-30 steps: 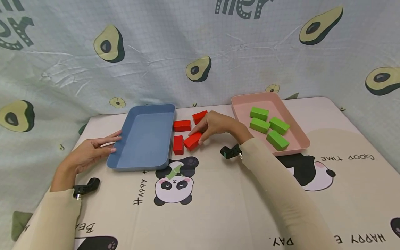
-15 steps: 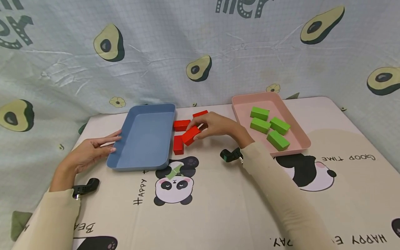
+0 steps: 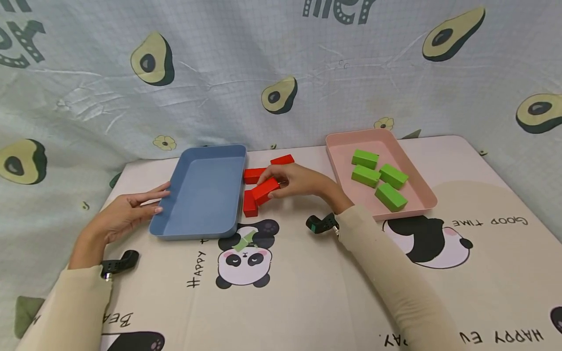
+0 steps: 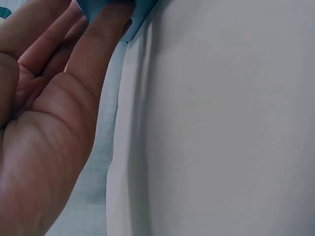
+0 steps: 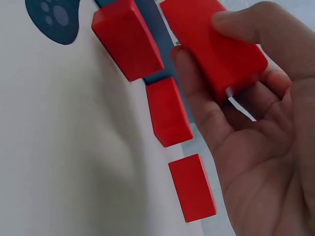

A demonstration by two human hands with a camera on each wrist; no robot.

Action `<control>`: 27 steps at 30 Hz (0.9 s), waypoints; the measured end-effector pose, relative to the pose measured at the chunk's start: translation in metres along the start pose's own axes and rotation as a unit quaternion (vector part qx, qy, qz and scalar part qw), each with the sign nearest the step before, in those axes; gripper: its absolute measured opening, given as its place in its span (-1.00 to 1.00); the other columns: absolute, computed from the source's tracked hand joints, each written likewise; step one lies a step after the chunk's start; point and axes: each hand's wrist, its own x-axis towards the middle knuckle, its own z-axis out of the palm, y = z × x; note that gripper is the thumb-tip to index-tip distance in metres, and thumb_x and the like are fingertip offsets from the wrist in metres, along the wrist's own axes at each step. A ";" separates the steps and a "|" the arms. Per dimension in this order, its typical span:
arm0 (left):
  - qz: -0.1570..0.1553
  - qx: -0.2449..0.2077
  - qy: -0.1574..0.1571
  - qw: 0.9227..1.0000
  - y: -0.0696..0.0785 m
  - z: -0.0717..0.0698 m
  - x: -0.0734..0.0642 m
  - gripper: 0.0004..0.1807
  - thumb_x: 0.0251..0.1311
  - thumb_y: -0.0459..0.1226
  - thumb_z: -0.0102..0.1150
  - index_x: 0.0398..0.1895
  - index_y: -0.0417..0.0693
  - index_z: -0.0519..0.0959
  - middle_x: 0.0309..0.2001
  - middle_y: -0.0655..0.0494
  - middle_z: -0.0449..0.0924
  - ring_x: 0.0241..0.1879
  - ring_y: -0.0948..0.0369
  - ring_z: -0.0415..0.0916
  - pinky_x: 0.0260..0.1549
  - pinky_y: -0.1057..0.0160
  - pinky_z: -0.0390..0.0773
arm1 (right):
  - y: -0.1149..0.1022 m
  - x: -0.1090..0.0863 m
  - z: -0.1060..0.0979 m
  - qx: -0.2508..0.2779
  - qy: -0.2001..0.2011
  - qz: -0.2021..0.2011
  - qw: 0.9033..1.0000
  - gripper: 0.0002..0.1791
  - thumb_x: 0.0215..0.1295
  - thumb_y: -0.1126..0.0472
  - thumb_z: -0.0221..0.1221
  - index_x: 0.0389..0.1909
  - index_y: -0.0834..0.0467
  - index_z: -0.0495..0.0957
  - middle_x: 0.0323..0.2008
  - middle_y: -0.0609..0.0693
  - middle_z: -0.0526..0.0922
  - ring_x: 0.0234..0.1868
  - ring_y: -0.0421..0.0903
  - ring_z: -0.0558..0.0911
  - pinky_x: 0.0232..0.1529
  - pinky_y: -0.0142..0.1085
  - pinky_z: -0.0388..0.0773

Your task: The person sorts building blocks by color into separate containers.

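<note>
My right hand (image 3: pixel 298 179) pinches a red block (image 5: pixel 211 44) between thumb and fingers, tilted and held above the table. In the head view this block (image 3: pixel 265 190) overlaps a red block (image 3: pixel 250 204) that lies beside the blue tray (image 3: pixel 202 192). Two more red blocks lie farther back, one (image 3: pixel 254 176) near the tray's right side and another (image 3: pixel 282 160) behind my right hand. With fingers fairly straight, my left hand (image 3: pixel 125 214) touches the tray's left edge. In the left wrist view, a fingertip of the left hand (image 4: pixel 54 113) meets the tray's blue wall (image 4: pixel 142 14).
A pink tray (image 3: pixel 423 187) stands at the back right, with several green blocks (image 3: pixel 391 197) inside. The table (image 3: pixel 307 287) has a cloth with panda prints. A cloth with avocado prints (image 3: pixel 219 97) hangs behind the table.
My right hand has lifted the red block off the table and carried it slightly left toward the blue tray. The left hand stays at the tray's edge.
</note>
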 end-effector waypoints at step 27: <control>-0.006 0.004 0.014 1.000 0.001 0.002 0.001 -0.44 0.42 -0.49 0.11 0.46 -0.30 0.31 0.46 0.56 0.28 0.26 0.62 0.35 -0.05 0.51 0.58 | -0.001 0.005 0.010 -0.039 0.054 -0.015 0.998 -0.54 0.17 0.19 0.49 0.11 0.16 0.68 -0.17 -0.02 0.72 -0.22 -0.08 0.60 -0.16 -0.34 0.62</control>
